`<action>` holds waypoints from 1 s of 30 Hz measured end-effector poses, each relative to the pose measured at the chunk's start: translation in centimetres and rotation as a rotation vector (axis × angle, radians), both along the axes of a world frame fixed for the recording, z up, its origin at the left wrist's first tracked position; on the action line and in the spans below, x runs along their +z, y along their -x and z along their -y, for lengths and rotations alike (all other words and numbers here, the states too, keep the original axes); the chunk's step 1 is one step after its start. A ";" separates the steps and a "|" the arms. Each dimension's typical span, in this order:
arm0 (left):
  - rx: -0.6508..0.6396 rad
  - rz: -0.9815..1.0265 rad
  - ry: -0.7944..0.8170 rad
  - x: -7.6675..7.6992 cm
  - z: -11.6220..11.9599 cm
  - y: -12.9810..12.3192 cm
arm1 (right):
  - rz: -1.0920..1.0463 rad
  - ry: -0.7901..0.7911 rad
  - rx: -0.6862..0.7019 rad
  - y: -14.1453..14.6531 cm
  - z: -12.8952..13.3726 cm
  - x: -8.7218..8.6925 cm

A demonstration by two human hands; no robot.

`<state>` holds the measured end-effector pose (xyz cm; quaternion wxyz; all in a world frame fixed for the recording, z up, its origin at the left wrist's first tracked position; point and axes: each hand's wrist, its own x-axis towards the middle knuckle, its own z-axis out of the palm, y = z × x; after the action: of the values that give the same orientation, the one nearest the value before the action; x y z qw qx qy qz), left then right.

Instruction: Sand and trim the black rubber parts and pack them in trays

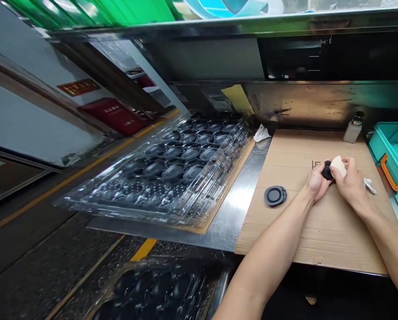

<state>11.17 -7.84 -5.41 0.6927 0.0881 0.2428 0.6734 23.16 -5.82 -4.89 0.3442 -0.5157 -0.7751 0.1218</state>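
My left hand [317, 182] grips a black round part [327, 170] above a cardboard sheet [312, 231], and the fingers hide much of it. My right hand [350, 182] pinches a cream-white sponge [339, 166] against that part. To the left of my hands, a flat black disc [275, 195] with a grey centre lies on the cardboard. A crumpled white cloth [369, 185] sits just right of my right hand.
A stack of clear plastic trays [155, 173] holding dark round discs rests on a steel bench top [228, 209]. Behind the cardboard stand a small plastic bottle [353, 132] and another white cloth [261, 133]. A teal crate [392, 151] with an orange handle stands at right.
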 end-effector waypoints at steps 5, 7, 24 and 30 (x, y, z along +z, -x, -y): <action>-0.010 -0.027 -0.018 -0.3 0.1 -0.1 | 0.126 0.001 -0.027 2.1 1.2 1.0; 0.005 -0.036 -0.010 -0.3 0.1 0.0 | 0.159 0.000 -0.058 2.4 1.0 1.2; -0.046 -0.024 0.077 -0.1 0.5 1.2 | 0.276 0.078 0.084 0.8 0.9 1.1; -0.079 -0.069 0.109 -0.2 0.5 0.5 | 0.336 0.140 -0.092 1.9 1.2 2.0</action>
<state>10.67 -8.33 -5.66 0.7137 0.0828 0.2992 0.6279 21.30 -6.99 -2.89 0.1782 -0.5862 -0.7870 0.0718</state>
